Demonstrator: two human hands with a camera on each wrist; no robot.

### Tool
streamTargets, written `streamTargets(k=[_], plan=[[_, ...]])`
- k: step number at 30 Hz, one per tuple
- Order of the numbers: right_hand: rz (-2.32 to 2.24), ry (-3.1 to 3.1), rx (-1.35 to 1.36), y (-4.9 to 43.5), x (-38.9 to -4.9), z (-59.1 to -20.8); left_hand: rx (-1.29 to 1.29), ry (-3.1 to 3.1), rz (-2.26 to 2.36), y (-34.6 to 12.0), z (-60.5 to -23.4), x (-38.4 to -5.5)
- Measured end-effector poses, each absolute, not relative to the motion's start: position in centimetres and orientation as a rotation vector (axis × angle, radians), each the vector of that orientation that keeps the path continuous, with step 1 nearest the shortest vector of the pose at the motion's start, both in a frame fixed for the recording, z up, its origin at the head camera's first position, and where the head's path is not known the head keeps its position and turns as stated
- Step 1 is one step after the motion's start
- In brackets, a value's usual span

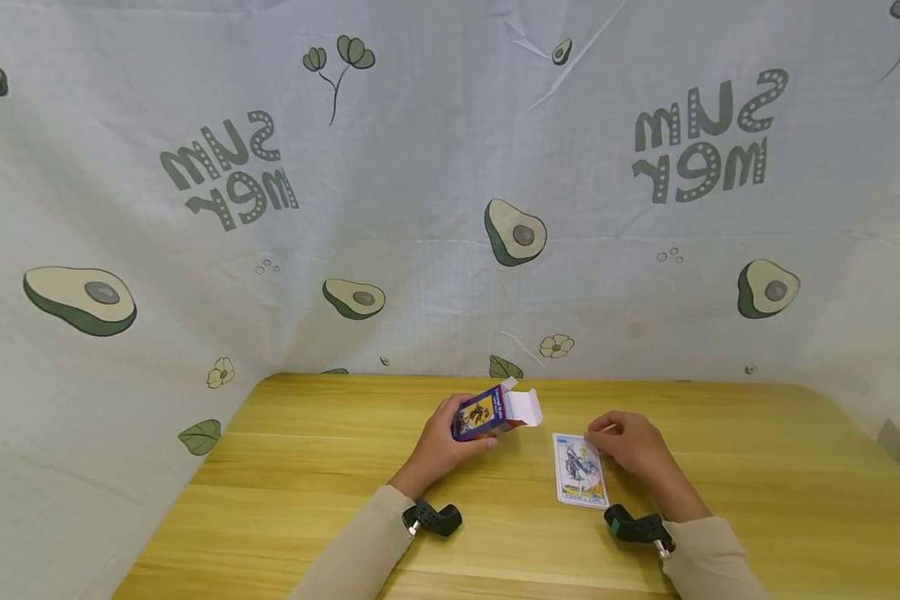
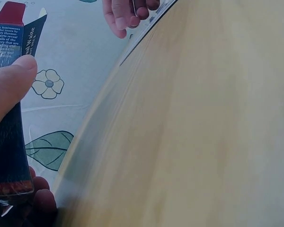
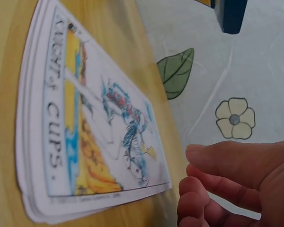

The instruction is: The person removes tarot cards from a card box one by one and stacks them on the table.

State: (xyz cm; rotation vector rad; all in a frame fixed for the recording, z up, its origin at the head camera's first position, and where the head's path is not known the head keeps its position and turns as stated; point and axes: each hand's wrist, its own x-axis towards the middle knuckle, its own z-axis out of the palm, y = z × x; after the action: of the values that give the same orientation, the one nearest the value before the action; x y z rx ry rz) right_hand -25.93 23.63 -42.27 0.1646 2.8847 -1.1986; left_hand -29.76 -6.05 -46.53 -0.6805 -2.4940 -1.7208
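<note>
In the head view my left hand (image 1: 441, 446) grips an open tarot card box (image 1: 482, 414), tilted above the table, thumb along its near side. The box has a dark blue and purple body, a picture on the front and white flaps standing open at the right. A neat stack of tarot cards (image 1: 580, 471) lies face up on the table to its right. The top card reads "Knight of Cups" in the right wrist view. My right hand (image 1: 630, 446) hovers at the stack's upper right corner, fingers loosely curled with thumb near index, nothing visible between them.
The wooden table (image 1: 307, 467) has its far edge against a pale curtain (image 1: 420, 167) printed with avocados, leaves and flowers. Black wrist mounts (image 1: 437, 518) sit on both of my forearms, the right one close to the card stack's near edge.
</note>
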Motion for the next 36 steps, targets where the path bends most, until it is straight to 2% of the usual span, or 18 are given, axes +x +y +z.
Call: streamTargets(k=[19,36], plan=[[-1.444,2.857,0.031,20.9,-25.1,-38.8,-0.712,-2.492,-1.668,-6.1,-46.6,-29.7],[-1.598,2.784,-0.068,18.5,-25.5,-37.3,-0.701,-2.496,-1.673,-5.9,-46.8,-30.0]])
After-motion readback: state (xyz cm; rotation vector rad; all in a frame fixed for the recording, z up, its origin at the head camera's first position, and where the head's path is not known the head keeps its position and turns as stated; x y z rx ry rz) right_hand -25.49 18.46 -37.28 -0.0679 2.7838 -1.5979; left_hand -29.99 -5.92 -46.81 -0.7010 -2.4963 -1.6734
